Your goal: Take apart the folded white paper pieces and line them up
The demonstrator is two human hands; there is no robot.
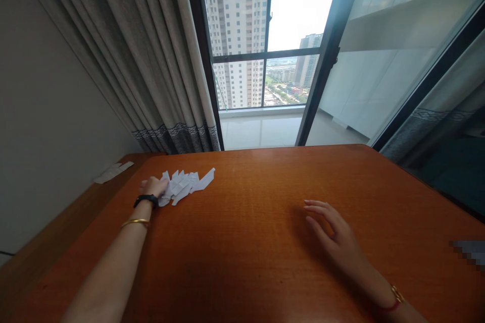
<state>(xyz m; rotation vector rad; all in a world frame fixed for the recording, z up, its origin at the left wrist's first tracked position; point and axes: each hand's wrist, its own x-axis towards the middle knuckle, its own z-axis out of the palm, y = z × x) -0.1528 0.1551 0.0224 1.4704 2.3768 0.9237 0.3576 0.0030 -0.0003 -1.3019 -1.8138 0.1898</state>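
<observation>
A loose heap of white paper pieces (182,185) lies on the far left part of the brown wooden table (242,242). My left hand (153,186) touches the heap's left edge; its fingertips are hidden, so its grip cannot be made out. A black band and a gold bangle are on that wrist. Over the right half of the table, my right hand (333,229) is held with its fingers apart and slightly bent, holding nothing, well away from the paper.
More pale paper (112,172) lies on a ledge left of the table. Beyond the table's far edge are a grey curtain (166,60) and a dark-framed glass door (320,75). A blurred, pixelated grey patch (470,252) shows at the right edge.
</observation>
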